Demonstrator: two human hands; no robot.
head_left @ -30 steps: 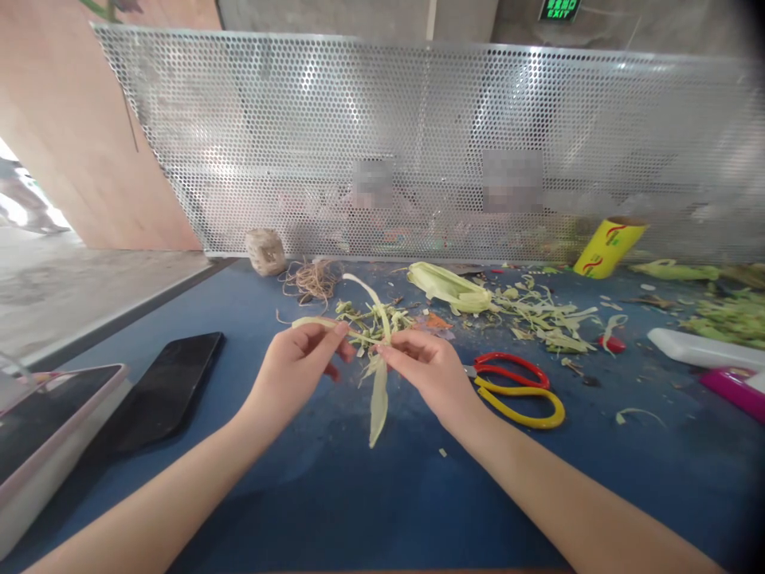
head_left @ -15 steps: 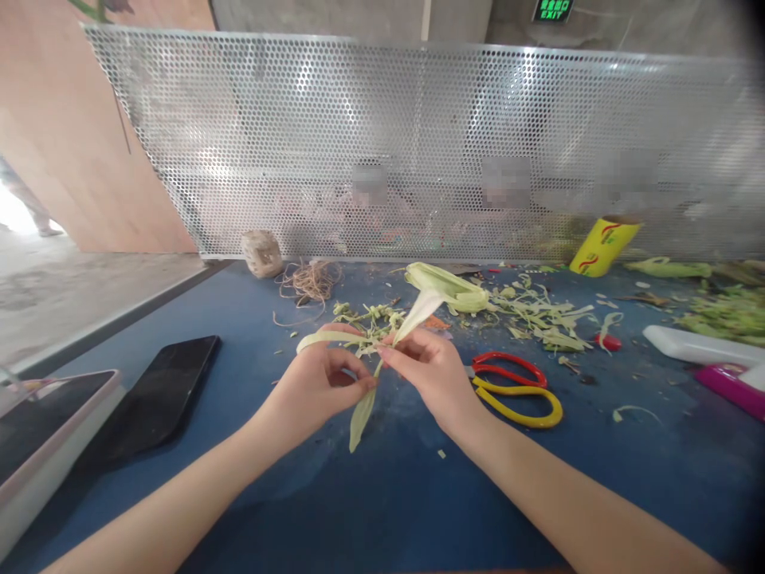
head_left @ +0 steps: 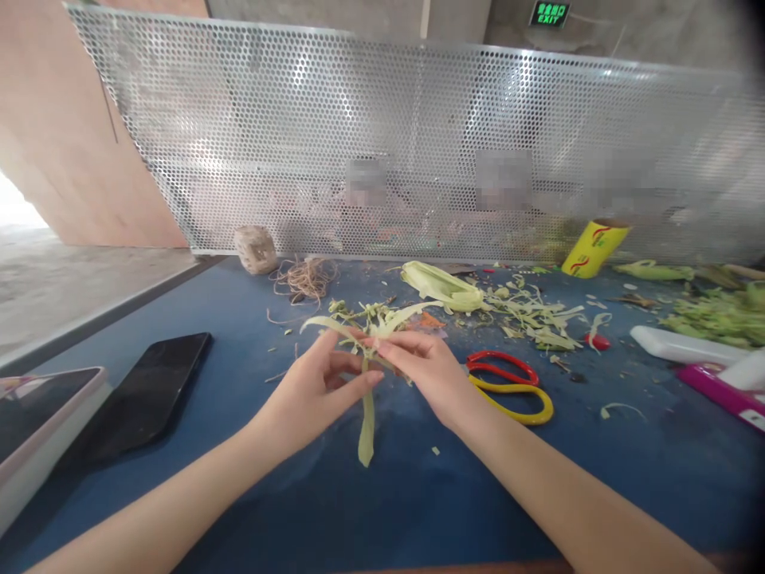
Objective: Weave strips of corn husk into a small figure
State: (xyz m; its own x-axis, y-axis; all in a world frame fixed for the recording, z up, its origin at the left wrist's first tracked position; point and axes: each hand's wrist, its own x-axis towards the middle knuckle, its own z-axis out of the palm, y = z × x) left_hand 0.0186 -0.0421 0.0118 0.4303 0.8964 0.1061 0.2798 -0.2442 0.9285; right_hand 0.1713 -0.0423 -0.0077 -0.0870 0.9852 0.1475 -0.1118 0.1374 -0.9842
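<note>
My left hand (head_left: 316, 383) and my right hand (head_left: 427, 371) meet above the blue table (head_left: 370, 494), both pinching pale green leaf strips (head_left: 366, 414). One strip hangs down from between my fingers to the tabletop. Another strip arches left from my left fingers, and a third runs up and right past my right hand. My fingertips nearly touch at the crossing of the strips.
Red and yellow scissors (head_left: 511, 384) lie just right of my right hand. A black phone (head_left: 140, 399) and a tablet (head_left: 41, 418) lie at the left. Leaf scraps (head_left: 526, 315), a twine ball (head_left: 256, 249), loose twine (head_left: 304, 281) and a yellow cup (head_left: 593, 249) line the perforated metal screen (head_left: 382, 143).
The upper strip has swung down from pointing up and right to lying flatter. My left fingers have shifted along the strips and the hanging strip now drops straighter.
</note>
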